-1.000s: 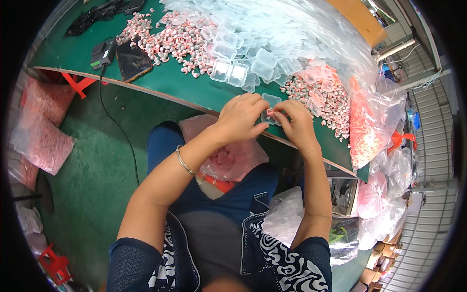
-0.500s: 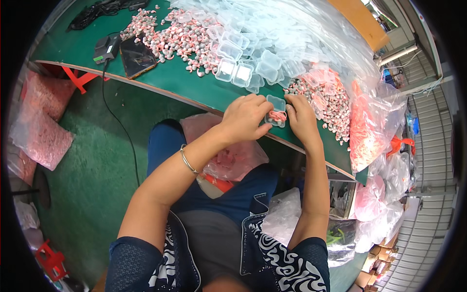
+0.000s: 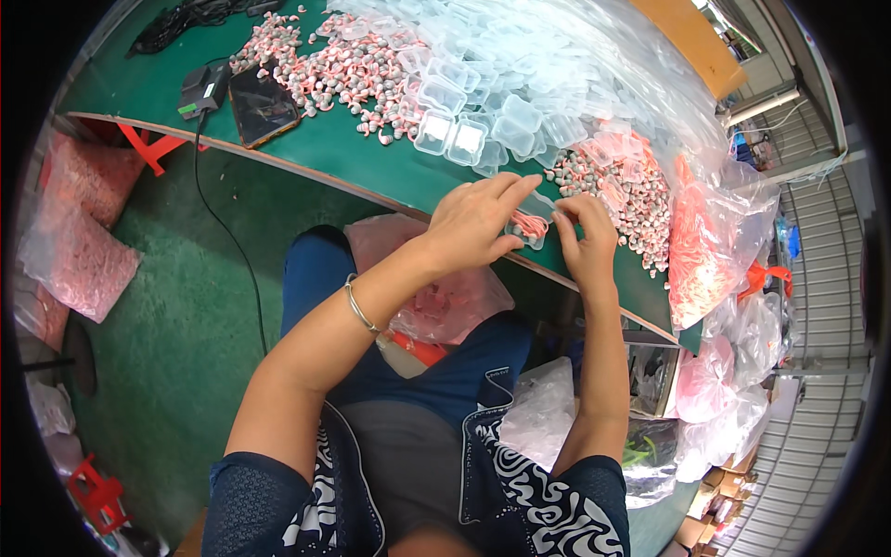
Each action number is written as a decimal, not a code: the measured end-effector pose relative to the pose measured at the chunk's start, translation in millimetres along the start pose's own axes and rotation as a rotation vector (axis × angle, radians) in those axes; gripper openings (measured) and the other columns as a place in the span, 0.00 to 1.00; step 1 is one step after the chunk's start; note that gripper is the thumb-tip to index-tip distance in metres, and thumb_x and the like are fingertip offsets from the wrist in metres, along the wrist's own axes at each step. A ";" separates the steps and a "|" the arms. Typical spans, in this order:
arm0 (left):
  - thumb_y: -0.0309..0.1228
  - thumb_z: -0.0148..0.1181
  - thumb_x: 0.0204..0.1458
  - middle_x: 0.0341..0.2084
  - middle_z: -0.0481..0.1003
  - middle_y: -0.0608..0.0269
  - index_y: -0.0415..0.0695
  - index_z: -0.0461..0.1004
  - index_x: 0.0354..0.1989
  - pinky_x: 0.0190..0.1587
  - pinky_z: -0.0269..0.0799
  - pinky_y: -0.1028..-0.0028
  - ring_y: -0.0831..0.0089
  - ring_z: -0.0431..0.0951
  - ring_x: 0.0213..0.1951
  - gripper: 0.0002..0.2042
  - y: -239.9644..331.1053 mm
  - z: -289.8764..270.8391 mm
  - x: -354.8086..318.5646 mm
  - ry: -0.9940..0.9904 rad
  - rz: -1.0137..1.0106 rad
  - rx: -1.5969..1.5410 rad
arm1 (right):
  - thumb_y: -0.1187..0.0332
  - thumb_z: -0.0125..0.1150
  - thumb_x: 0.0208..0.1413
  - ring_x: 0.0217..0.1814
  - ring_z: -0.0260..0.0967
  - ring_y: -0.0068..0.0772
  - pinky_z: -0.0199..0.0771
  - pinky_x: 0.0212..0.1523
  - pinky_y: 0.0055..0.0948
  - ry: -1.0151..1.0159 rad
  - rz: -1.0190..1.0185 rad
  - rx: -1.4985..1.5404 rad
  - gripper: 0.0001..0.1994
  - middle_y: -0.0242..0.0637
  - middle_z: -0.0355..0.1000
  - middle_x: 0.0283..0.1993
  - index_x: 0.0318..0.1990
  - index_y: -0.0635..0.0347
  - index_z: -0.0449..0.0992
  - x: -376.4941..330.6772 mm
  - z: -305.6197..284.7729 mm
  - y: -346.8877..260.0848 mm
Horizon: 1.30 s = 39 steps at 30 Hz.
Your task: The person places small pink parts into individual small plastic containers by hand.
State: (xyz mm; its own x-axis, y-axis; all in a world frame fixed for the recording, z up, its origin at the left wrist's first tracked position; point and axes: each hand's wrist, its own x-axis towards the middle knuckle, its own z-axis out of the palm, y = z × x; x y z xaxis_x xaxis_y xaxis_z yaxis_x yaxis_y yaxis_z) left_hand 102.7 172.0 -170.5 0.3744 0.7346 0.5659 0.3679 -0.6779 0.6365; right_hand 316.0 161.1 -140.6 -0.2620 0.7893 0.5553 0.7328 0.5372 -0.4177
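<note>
At nine o'clock I have pink bags [image 3: 88,269] on the floor, well apart from the hands, probably parked there to spare the table [image 3: 362,162]. At ten, a black unit [image 3: 204,90] sits beside the phone [image 3: 263,104]; I take it both lie there to leave the working edge free. At eleven a left pile [image 3: 343,74] of pink-and-grey pieces is spread loose, likely for easy picking. At one o'clock, close in, the left hand [image 3: 478,221] grips the box [image 3: 535,243] between thumb and fingers, I judge to steady it near the table edge. Farther out at one, clear boxes [image 3: 520,121] lie heaped. The box itself is at two o'clock, pink cord [image 3: 529,225] gathered inside, its lid [image 3: 538,202] tilted up. Toward half past two, the right hand [image 3: 589,237] is half curled, fingertips at the box's right side; I cannot tell whether they pinch it. Beyond, at two, a right pile [image 3: 654,223] lies within easy reach, and at three a clear bag [image 3: 701,251] seems to keep its pink contents together.
</note>
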 end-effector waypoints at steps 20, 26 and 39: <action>0.35 0.69 0.43 0.35 0.75 0.63 0.46 0.75 0.41 0.42 0.71 0.63 0.61 0.76 0.39 0.16 -5.2 6.4 -3.5 0.037 0.074 0.081 | 0.77 0.69 0.47 0.51 0.73 0.49 0.73 0.51 0.38 -0.040 0.038 0.084 0.19 0.47 0.74 0.49 0.49 0.64 0.74 -32.6 11.8 -10.5; 0.37 0.68 0.47 0.34 0.73 0.63 0.45 0.75 0.39 0.41 0.71 0.62 0.61 0.76 0.39 0.14 -6.5 8.5 -3.1 0.080 0.080 0.074 | 0.77 0.68 0.48 0.49 0.72 0.48 0.73 0.49 0.38 -0.047 0.049 0.066 0.17 0.47 0.73 0.47 0.47 0.64 0.74 -27.9 14.2 -12.1; 0.36 0.66 0.51 0.27 0.71 0.57 0.40 0.75 0.30 0.31 0.69 0.61 0.55 0.74 0.29 0.11 -17.5 1.8 -6.4 -0.033 0.097 -0.111 | 0.76 0.65 0.52 0.30 0.66 0.34 0.67 0.31 0.29 -0.119 0.083 0.215 0.09 0.40 0.71 0.35 0.41 0.64 0.75 -26.2 17.1 -18.3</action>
State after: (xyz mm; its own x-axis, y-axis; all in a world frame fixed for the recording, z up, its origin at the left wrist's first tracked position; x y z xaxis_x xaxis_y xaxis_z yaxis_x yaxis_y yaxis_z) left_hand 95.4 179.1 -186.2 0.4319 0.6634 0.6111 0.2335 -0.7366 0.6347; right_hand 298.7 135.7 -159.8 -0.2879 0.8556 0.4301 0.6077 0.5104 -0.6085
